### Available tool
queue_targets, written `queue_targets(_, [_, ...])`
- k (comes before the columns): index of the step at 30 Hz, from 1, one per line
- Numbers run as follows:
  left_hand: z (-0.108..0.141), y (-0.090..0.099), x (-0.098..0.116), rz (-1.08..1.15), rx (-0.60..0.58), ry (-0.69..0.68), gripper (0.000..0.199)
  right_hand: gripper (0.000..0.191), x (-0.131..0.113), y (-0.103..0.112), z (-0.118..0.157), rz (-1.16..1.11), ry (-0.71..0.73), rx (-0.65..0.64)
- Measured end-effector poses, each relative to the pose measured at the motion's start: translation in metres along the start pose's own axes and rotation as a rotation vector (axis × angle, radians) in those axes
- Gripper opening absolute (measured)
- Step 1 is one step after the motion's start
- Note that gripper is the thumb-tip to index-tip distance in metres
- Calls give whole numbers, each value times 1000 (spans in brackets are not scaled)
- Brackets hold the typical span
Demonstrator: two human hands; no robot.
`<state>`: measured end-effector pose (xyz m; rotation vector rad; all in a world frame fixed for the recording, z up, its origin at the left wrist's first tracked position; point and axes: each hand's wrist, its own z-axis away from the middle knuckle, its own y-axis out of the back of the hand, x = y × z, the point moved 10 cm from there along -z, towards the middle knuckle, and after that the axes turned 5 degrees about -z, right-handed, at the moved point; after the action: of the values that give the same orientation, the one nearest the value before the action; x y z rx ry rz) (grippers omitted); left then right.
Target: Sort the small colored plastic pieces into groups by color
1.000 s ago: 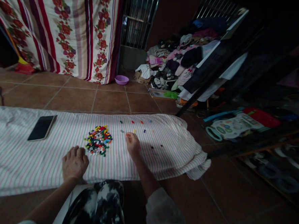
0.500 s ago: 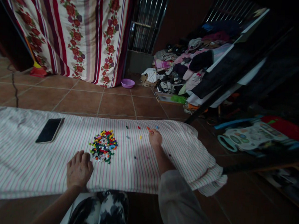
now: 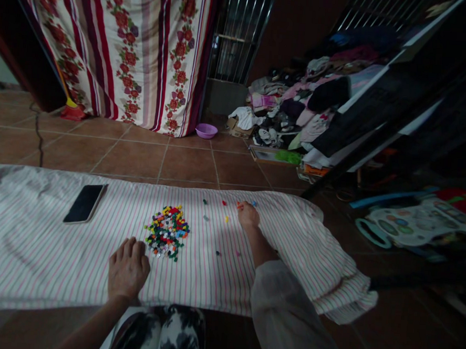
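Note:
My right hand (image 3: 248,215) is low over the striped cloth at its far side, fingers pinched together on a small orange piece (image 3: 239,206). Close beyond it lies a light blue piece (image 3: 254,202). Small red (image 3: 224,203), yellow (image 3: 226,219), dark green (image 3: 205,201) and grey (image 3: 206,218) pieces lie apart to its left. A pile of many-coloured small pieces (image 3: 168,231), too small to name exactly, sits mid-cloth. My left hand (image 3: 128,269) rests palm down beside the pile's near left edge, fingers stretched out, holding nothing.
The striped cloth (image 3: 35,246) covers a long low surface. A phone (image 3: 84,204) lies on its left part. Beyond are a tiled floor, a purple basin (image 3: 206,131), a flowered curtain (image 3: 149,53) and a clothes heap (image 3: 296,104). A toy panel (image 3: 411,222) stands at right.
The whole view has shifted slightly, so things appear farther right. My right hand stays by the orange piece, and my left hand keeps resting beside the pile.

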<state>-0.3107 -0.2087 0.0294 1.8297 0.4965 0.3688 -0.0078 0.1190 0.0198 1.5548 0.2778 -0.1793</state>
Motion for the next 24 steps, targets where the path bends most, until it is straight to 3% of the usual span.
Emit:
queue_targets(5, [0,0,0,-4,-1,-6,25,26,2,6,2,6,-13,42])
queue_targets(12, [0,1,0,-5,3,-7,26,27,-7,8,12,63,147,59])
queue_targets(18, [0,1,0,3,-13,7,26,31,-4,9,16,15,145,85])
queue_targets(24, [0,3,0,6,-9,7,25,30,-27,16,40,-54,258,135])
